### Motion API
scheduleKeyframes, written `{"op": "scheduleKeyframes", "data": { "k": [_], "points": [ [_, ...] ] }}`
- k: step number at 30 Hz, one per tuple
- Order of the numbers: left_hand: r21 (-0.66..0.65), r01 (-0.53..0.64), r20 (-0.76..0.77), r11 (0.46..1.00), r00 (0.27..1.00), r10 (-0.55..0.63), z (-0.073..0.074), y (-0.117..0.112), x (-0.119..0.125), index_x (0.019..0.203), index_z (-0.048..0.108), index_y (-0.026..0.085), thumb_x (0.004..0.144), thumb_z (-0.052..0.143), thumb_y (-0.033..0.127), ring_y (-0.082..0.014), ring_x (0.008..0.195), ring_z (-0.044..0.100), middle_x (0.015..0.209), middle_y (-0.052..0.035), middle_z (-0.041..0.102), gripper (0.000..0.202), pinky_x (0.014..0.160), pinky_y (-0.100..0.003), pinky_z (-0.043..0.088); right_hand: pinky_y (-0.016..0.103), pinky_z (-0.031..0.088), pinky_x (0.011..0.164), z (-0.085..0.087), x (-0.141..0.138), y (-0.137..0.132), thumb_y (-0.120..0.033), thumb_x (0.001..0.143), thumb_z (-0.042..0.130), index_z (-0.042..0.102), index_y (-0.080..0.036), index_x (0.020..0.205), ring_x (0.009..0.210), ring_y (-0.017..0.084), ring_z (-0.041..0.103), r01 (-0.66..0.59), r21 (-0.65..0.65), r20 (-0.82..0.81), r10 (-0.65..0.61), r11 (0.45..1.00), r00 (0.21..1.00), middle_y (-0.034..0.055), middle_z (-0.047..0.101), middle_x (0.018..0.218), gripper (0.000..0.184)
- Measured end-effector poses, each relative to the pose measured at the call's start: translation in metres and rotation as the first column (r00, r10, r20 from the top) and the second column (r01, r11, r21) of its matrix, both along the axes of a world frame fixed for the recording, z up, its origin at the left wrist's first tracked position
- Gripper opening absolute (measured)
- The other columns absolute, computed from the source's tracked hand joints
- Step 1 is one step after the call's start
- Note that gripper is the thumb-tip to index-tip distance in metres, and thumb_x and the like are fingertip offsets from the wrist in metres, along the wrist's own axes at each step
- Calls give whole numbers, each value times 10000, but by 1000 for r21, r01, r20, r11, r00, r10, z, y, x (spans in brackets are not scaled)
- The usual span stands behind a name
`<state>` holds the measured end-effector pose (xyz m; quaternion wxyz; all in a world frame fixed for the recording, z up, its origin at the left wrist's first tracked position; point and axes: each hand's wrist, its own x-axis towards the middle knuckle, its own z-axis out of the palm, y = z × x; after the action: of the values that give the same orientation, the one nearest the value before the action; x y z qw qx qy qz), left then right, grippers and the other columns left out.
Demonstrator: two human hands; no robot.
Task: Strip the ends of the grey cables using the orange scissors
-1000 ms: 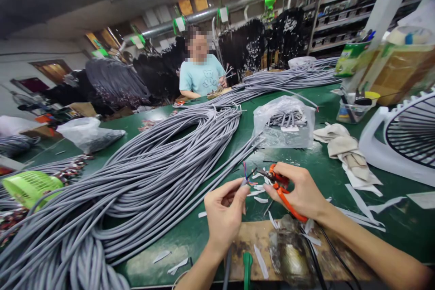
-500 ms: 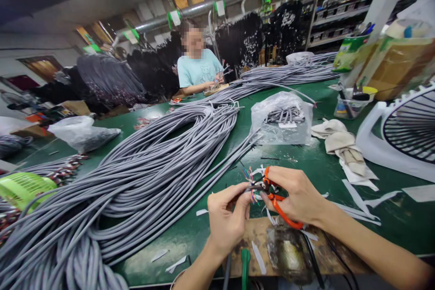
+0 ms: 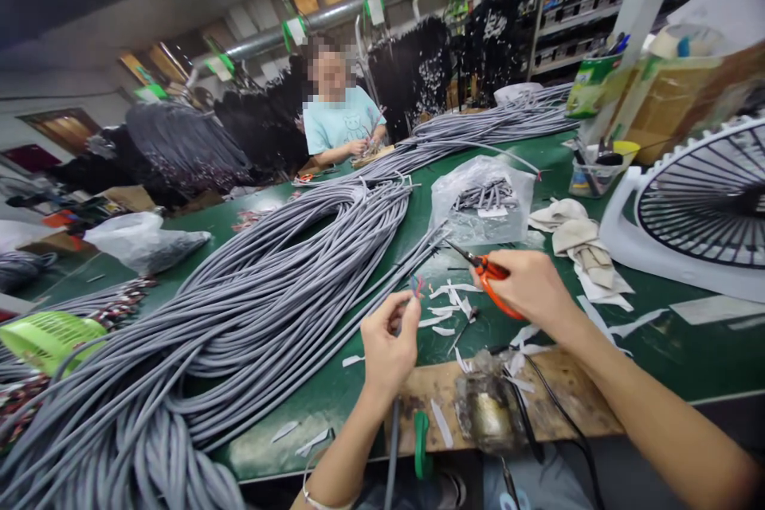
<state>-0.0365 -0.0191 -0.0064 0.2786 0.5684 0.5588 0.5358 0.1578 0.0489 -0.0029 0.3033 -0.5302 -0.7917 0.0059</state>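
My left hand pinches the end of a grey cable that hangs down over the table edge; short coloured wires stick out above my fingertips. My right hand is closed on orange-handled cutters, their dark jaws pointing up and left, a hand's width away from the wire ends. Both hands hover over a wooden board on the green table, among white paper scraps.
A huge bundle of grey cables fills the left of the table. A clear bag of cut pieces, cloth gloves and a white fan lie right. A person in a light blue shirt works opposite. A green basket sits left.
My right hand drew the cutters away from the wire ends, up and to the right. My left hand kept hold of the cable end. The view shifted slightly.
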Motion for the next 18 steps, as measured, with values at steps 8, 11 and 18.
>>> {"op": "scheduleKeyframes", "data": {
  "k": [8, 11, 18],
  "points": [
    [-15, -18, -258, 1000, 966, 13, 23, -36, -12, 764, 611, 146, 833, 490, 290, -76, 465, 338, 534, 36, 425, 200, 451, -188, 262, 297, 376, 626, 1, 16, 9, -141, 698, 587, 680, -191, 731, 782, 224, 561, -108, -248, 291, 180, 963, 940, 99, 644, 774, 111],
    [-202, 182, -342, 962, 908, -244, 34, -77, -20, 754, 656, 159, 837, 487, 253, -98, 500, 463, 593, 0, 574, 211, 488, -186, 343, 290, 384, 688, -14, -6, 0, -110, 717, 571, 663, -219, 704, 799, 197, 525, -489, -224, 165, 527, 843, 833, 49, 625, 754, 143],
    [-113, -1, -609, 994, 790, -68, 15, -49, -55, 901, 664, 183, 840, 489, 287, -181, 828, 607, 891, -69, 672, 212, 757, -268, 457, 278, 343, 639, -32, -28, -9, -83, 768, 493, 549, -171, 684, 710, 183, 493, -617, -197, 38, 634, 762, 772, 60, 564, 704, 134]
  ]
}}
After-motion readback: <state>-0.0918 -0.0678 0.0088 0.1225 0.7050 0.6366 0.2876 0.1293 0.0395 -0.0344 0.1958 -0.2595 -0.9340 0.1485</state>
